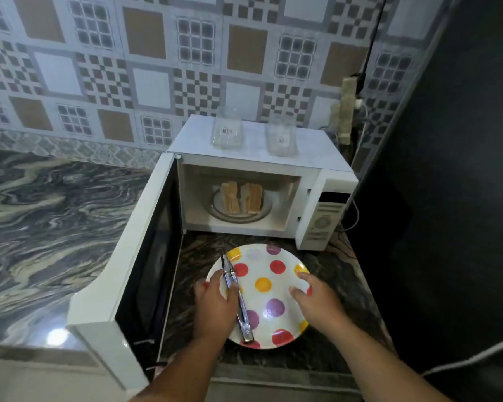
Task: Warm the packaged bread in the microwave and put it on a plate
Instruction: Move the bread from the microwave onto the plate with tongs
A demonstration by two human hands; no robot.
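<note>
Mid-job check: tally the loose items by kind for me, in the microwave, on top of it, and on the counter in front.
Bread slices in the microwave: 2
Clear jars on top: 2
Spotted plate: 1
Metal tongs: 1
Total: 6

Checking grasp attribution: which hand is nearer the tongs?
Left. The left hand lies against the tongs on the plate's left side, apparently holding them. The right hand is at the plate's right rim, apart from the tongs.

Marbled stone counter (41, 216) carries open white microwave (262, 181), polka-dot plate (273, 274) before it.
</note>
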